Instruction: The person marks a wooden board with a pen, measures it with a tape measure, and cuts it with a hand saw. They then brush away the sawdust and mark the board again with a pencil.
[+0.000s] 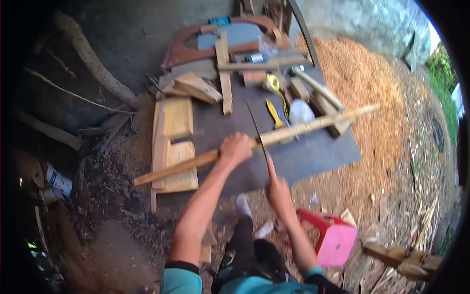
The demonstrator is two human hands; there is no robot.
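At L, our long wood strip (pixel 303 129) lies across some boards (pixel 179 184). Our left hand (pixel 236 148) grips it near mid-length, just beside the saw (pixel 254 119) — blade across the strip, so we'd judge the cut's underway at most, depth unclear. Our right hand (pixel 279 192) is closed round the saw handle. Farther R, the strip passes over a wood block (pixel 340 129), w/ its end past the table (pixel 323 156) — all 1 pc., not cut thru.

We see our left hand (pixel 236 148) gripping the long wooden strip (pixel 205 159) above the dark tabletop (pixel 323 154), our right hand (pixel 278 192) holding the thin saw (pixel 260 138) across it, the yellow-handled brush (pixel 277 115) lying just beyond, near the tape measure (pixel 272 82).
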